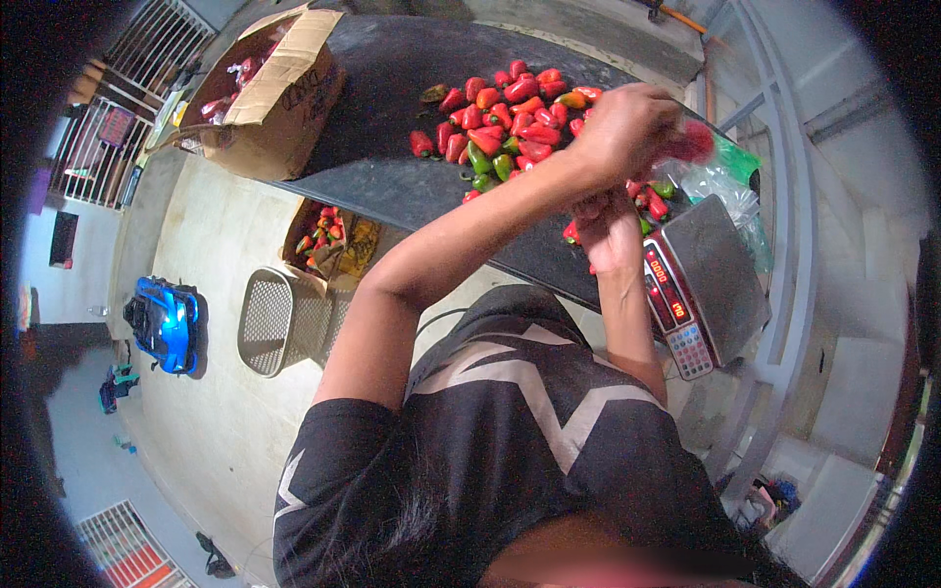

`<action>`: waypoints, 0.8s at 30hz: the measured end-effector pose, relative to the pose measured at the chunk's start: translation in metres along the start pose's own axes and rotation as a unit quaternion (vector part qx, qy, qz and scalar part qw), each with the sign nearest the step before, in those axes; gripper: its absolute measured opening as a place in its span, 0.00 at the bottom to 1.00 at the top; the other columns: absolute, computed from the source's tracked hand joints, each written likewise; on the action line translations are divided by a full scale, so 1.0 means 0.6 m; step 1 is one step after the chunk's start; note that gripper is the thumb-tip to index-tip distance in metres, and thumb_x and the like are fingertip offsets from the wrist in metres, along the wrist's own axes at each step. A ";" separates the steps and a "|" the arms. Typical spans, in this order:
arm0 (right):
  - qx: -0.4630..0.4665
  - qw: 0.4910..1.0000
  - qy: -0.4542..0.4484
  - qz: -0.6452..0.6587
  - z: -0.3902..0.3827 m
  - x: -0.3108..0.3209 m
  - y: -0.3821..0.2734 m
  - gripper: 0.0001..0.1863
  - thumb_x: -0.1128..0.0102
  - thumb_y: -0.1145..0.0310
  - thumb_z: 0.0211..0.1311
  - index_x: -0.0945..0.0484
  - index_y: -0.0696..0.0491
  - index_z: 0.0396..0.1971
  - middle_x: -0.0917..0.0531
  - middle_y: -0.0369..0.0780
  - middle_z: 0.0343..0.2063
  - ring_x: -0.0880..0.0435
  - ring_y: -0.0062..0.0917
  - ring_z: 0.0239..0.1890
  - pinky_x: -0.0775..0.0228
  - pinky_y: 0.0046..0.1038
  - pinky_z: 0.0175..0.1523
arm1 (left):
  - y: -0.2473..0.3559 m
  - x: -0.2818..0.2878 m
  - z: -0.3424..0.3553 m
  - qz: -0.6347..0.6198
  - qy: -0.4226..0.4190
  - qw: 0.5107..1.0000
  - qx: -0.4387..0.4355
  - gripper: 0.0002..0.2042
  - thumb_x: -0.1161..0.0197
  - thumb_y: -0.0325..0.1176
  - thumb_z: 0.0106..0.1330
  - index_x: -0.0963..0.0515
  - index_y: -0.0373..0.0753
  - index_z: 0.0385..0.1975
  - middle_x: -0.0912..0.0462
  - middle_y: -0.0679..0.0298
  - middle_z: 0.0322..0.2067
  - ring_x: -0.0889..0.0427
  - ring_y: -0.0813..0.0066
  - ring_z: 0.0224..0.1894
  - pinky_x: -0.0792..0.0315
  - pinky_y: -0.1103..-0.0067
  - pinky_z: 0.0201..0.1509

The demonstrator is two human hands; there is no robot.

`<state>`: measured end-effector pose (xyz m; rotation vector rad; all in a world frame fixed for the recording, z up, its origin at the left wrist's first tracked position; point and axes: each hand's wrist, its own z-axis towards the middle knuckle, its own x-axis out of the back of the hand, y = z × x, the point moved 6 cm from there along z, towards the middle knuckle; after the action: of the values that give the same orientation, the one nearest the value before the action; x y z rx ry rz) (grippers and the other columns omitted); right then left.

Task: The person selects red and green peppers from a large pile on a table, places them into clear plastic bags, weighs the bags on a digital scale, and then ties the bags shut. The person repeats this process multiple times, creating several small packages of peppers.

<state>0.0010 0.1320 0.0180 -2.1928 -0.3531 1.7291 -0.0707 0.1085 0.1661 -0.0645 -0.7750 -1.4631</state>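
My left hand [635,125] is closed in a fist over the right part of the dark table. Beside its knuckles is a red thing [692,143], smeared by motion; what the fingers grip is hidden. Just below my left wrist, my right hand [610,231] has its fingers curled, partly covered by the left arm. I cannot make out what is in them. Small red peppers [520,90], with some green peppers [480,161] among them, lie in a pile left of my hands. More red peppers [655,204] lie right of my right hand.
A digital scale [720,279] with lit red digits stands to the right, beside clear plastic bags [720,183] and green plastic [735,159]. An open cardboard box [265,142] stands on the table's left. Below are a pepper-filled box [319,235], a plastic basket [279,323] and a blue bag [167,325].
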 end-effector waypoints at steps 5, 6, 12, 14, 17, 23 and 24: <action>0.272 0.843 -0.052 -0.461 -0.040 -0.021 -0.128 0.12 0.50 0.61 0.71 0.28 0.53 0.31 0.30 0.31 0.23 0.31 0.14 0.26 0.35 0.20 0.33 | -0.057 0.019 -0.056 0.030 -0.049 0.998 0.019 0.06 0.37 0.27 0.49 0.22 0.36 0.27 0.22 0.57 0.30 0.21 0.54 0.34 0.26 0.66 0.39; 0.305 0.772 -0.001 -0.558 -0.043 -0.020 -0.158 0.14 0.49 0.60 0.70 0.29 0.54 0.28 0.29 0.31 0.24 0.31 0.13 0.28 0.36 0.19 0.35 | -0.053 0.020 -0.069 0.001 -0.090 0.995 0.032 0.06 0.37 0.26 0.49 0.22 0.35 0.28 0.22 0.56 0.29 0.21 0.54 0.33 0.26 0.67 0.39; 0.216 0.872 -0.070 -0.435 -0.029 0.008 -0.215 0.17 0.42 0.54 0.65 0.23 0.55 0.34 0.22 0.34 0.31 0.25 0.17 0.35 0.32 0.21 0.42 | 0.039 0.032 -0.072 -0.280 -0.157 0.946 0.055 0.06 0.32 0.27 0.55 0.22 0.33 0.29 0.21 0.60 0.28 0.21 0.71 0.34 0.28 0.76 0.39; 0.220 0.858 -0.052 -0.461 -0.009 0.024 -0.193 0.19 0.42 0.51 0.63 0.24 0.53 0.41 0.21 0.35 0.37 0.22 0.23 0.40 0.29 0.25 0.47 | 0.056 0.033 -0.052 -0.359 -0.144 0.919 0.071 0.07 0.32 0.29 0.58 0.22 0.33 0.29 0.20 0.62 0.29 0.22 0.76 0.35 0.29 0.78 0.41; 0.136 0.935 -0.145 -0.293 0.019 0.025 -0.116 0.28 0.49 0.46 0.65 0.32 0.50 0.56 0.23 0.40 0.48 0.21 0.30 0.47 0.25 0.34 0.51 | 0.058 0.024 -0.030 -0.422 -0.114 0.891 0.123 0.06 0.34 0.29 0.60 0.21 0.33 0.29 0.19 0.65 0.33 0.23 0.80 0.39 0.30 0.80 0.44; 0.074 0.981 -0.141 -0.107 0.032 -0.027 -0.017 0.17 0.49 0.54 0.68 0.27 0.47 0.51 0.22 0.32 0.42 0.23 0.19 0.41 0.27 0.25 0.41 | -0.001 0.030 -0.015 -0.146 0.007 0.986 0.086 0.06 0.33 0.27 0.55 0.21 0.32 0.28 0.21 0.58 0.26 0.20 0.69 0.30 0.28 0.78 0.35; 0.024 0.992 -0.110 -0.054 0.033 -0.024 -0.009 0.15 0.48 0.56 0.68 0.26 0.47 0.48 0.21 0.30 0.36 0.23 0.16 0.35 0.28 0.23 0.37 | -0.018 0.027 -0.021 -0.118 0.012 0.988 0.102 0.06 0.33 0.27 0.53 0.21 0.33 0.28 0.21 0.57 0.26 0.20 0.67 0.30 0.28 0.76 0.35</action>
<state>-0.0216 0.1332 0.0286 -1.9170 -0.4686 1.9016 -0.0766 0.0870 0.1600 0.2078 -0.9326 -1.5950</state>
